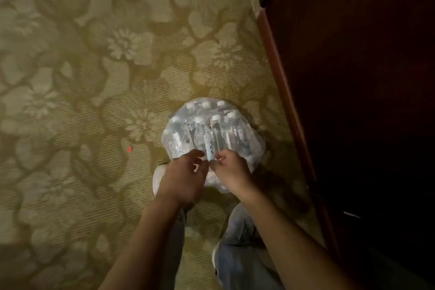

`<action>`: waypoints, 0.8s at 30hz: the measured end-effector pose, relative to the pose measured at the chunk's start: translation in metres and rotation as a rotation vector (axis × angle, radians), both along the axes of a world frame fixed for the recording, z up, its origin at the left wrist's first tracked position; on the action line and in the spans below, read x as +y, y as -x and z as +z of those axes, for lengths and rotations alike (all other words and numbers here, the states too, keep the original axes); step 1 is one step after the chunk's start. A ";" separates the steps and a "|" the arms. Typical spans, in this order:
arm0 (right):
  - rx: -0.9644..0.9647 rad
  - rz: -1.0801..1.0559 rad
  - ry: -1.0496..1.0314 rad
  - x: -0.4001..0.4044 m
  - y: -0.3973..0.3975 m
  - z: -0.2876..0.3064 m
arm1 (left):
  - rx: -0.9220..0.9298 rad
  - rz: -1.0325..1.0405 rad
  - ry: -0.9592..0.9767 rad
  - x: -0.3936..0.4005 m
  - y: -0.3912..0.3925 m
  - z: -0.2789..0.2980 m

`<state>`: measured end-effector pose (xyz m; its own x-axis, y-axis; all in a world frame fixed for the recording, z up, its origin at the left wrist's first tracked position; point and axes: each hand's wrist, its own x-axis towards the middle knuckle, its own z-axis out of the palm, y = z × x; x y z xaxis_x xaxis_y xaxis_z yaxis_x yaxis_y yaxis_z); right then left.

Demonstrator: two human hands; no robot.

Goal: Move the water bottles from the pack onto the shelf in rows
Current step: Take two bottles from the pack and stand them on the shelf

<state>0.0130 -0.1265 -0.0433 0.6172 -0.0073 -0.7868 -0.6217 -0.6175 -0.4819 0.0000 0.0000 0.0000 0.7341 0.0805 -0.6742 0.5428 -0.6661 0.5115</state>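
Looking down on green floral carpet [98, 82], dark red-brown wooden furniture [353, 77] along 3 o'clock, small red speck [129, 148] at 9 o'clock of centre. One shrink-wrapped pack [244, 143] on the carpet just below centre, roughly eight white caps countable, rest blurred; one bottle [210, 141] sticking up at pack's 6 o'clock edge. Two hands at that edge: right hand [229, 168] pinching the bottle's lower end, left hand [186, 172] loosely curled beside it, grip unclear.
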 end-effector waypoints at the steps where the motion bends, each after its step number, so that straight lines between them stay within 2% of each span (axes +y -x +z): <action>1: 0.018 -0.002 0.005 0.007 -0.003 -0.018 | -0.007 0.016 0.015 0.004 -0.004 -0.017; 5: 0.053 0.015 0.092 0.032 -0.007 -0.081 | 0.003 0.000 0.016 0.023 -0.017 -0.072; 9: 0.038 -0.004 0.167 0.053 -0.005 -0.115 | 0.063 -0.089 -0.017 0.038 -0.035 -0.107; 13: 0.002 -0.037 0.305 0.064 -0.004 -0.124 | 0.081 -0.105 -0.003 0.041 -0.048 -0.122; 18: 0.094 0.093 0.403 0.073 -0.003 -0.138 | 0.177 -0.145 0.032 0.038 -0.038 -0.133; 22: 0.053 0.113 0.536 0.075 -0.004 -0.141 | 0.176 -0.123 0.030 0.034 -0.034 -0.140; 24: 0.025 0.110 0.536 0.071 -0.003 -0.138 | 0.167 -0.085 0.005 0.030 -0.031 -0.142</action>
<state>0.0164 -0.0552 -0.1810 0.6180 -0.3480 -0.7050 -0.5467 -0.8346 -0.0673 0.0312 0.0305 -0.1423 0.6161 0.0190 -0.7874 0.5621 -0.7109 0.4226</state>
